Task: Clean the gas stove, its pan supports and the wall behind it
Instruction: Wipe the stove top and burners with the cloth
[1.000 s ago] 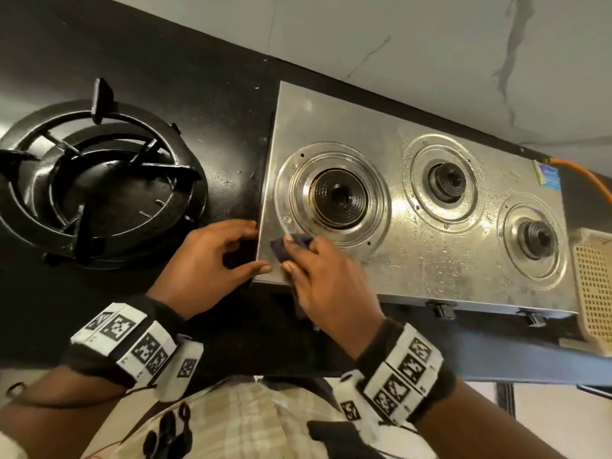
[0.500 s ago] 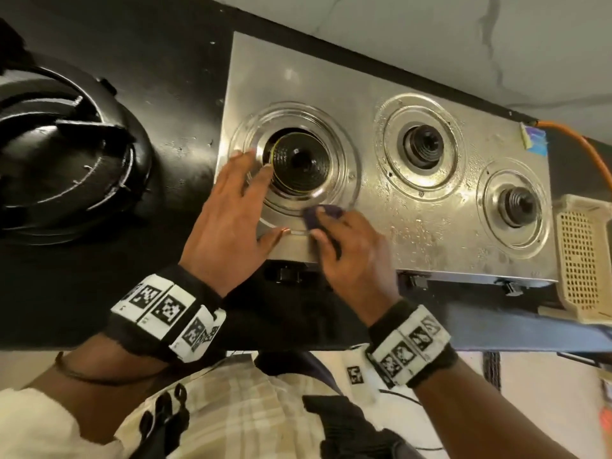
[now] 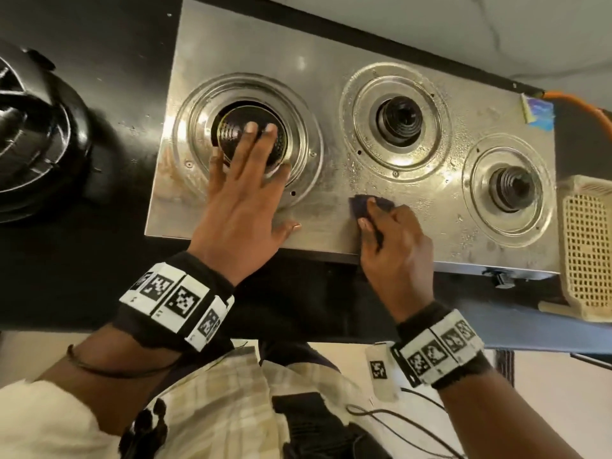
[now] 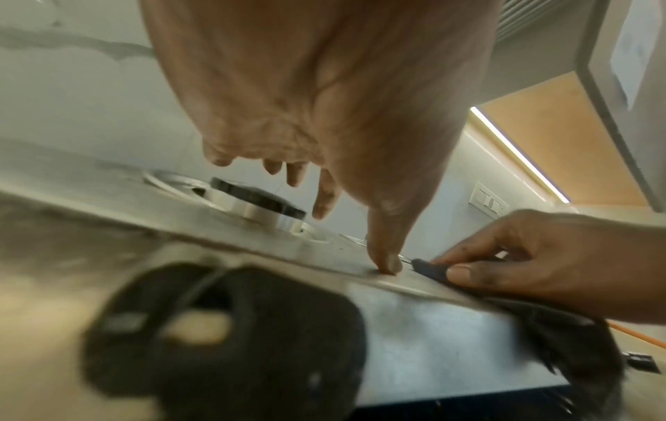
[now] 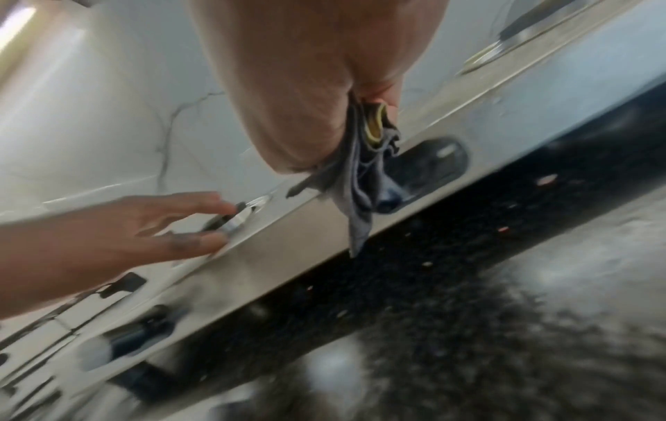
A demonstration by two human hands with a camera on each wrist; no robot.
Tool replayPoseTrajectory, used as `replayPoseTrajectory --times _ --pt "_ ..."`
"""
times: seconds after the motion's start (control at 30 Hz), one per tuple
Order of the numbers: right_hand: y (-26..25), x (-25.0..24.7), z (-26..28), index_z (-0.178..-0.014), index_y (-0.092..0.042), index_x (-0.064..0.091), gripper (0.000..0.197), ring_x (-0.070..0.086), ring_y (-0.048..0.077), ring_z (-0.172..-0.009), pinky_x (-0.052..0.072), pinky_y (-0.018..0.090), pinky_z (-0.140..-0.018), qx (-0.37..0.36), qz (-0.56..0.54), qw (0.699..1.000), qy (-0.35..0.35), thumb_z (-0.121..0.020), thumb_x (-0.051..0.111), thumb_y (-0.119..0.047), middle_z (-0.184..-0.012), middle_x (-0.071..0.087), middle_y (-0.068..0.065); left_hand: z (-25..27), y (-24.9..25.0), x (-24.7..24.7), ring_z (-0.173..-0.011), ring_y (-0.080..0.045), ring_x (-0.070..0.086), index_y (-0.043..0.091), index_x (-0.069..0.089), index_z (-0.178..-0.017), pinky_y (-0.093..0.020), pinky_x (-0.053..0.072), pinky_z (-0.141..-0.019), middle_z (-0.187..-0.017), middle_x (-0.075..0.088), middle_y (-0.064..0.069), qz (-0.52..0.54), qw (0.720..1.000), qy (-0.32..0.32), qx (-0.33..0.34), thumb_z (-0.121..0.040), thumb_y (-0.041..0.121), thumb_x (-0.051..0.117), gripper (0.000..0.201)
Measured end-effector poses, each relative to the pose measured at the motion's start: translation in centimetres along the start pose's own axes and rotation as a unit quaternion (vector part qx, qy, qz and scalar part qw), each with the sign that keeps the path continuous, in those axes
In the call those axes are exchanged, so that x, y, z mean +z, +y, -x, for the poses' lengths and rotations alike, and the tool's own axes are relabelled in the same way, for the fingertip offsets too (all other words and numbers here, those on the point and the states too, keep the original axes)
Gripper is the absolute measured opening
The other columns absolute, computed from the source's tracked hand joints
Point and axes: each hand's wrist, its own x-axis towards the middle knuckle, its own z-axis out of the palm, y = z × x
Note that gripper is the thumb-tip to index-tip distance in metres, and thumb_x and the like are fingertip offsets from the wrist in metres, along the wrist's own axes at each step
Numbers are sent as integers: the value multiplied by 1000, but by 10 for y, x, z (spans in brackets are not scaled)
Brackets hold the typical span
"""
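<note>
A steel three-burner gas stove (image 3: pixel 331 104) lies on a black counter, its pan supports off. My left hand (image 3: pixel 245 190) lies flat with spread fingers over the left burner (image 3: pixel 231 127), thumb on the front strip (image 4: pixel 385 262). My right hand (image 3: pixel 394 246) grips a dark blue-grey cloth (image 3: pixel 364 203) and presses it on the stove's front strip between the left and middle burner (image 3: pixel 399 122). The cloth (image 5: pixel 360 182) hangs below my palm over the stove's front face. The stacked black pan supports (image 3: pixel 29 134) sit on the counter at the left. The pale marbled wall (image 3: pixel 463 28) runs behind the stove.
A cream perforated plastic basket (image 3: pixel 586 246) stands against the stove's right end. An orange gas hose (image 3: pixel 583 104) leaves the back right corner. A black knob (image 4: pixel 223 330) and another knob (image 3: pixel 500 278) stick out of the stove's front face. The right burner (image 3: pixel 511 188) is uncovered.
My left hand went from the stove's left front corner up onto the left burner and flattened. My right hand slid the cloth rightward along the front strip toward the middle burner.
</note>
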Motion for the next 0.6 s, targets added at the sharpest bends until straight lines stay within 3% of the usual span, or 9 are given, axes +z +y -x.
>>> replayPoseTrajectory --times 0.07,0.17,0.27,0.33,0.43,0.6 --pt "-17 8 -3 -129 -8 70 34 49 5 -81 32 5 -66 -38 -12 999 -27 -105 60 -31 -112 61 7 -6 10 4 -161 -26 -14 19 39 -158 -65 -4 -125 -175 0 -5 -31 999 -30 15 -87 55 71 86" --pt "-25 11 -16 -130 -11 69 34 56 10 -80 51 20 -63 -112 -46 990 -76 -106 58 -32 -115 59 6 -13 22 8 -162 -24 -9 18 35 -160 -68 -3 -125 -175 8 -3 -58 996 -61 22 -92 60 61 84" --pt "-23 7 -60 -129 -16 72 32 64 23 -82 49 27 -68 -157 -34 981 -108 -105 59 -33 -110 64 9 -20 30 6 -162 -25 1 14 27 -162 -56 -6 -128 -172 18 -7 -93 992 -75 30 -88 65 63 97" --pt "-25 2 -105 -128 -23 73 31 67 26 -90 51 31 -78 -177 -13 975 -131 -103 60 -35 -105 70 8 -25 35 3 -161 -28 12 9 26 -162 -46 3 -131 -171 22 -12 -102 990 -88 37 -87 65 67 102" --pt "-29 -3 -184 -124 -25 75 27 68 19 -102 53 34 -95 -151 13 979 -137 -100 65 -33 -112 76 0 -31 42 -4 -149 -32 40 5 37 -156 -41 29 -126 -165 32 -14 -95 990 -100 27 -82 65 75 102" --pt "-50 6 -262 -117 -21 77 26 71 24 -104 58 40 -95 -107 69 988 -87 -98 66 -35 -112 75 5 -33 50 -7 -148 -29 40 3 38 -155 -43 40 -120 -167 26 -15 -93 987 -127 20 -82 62 76 101"
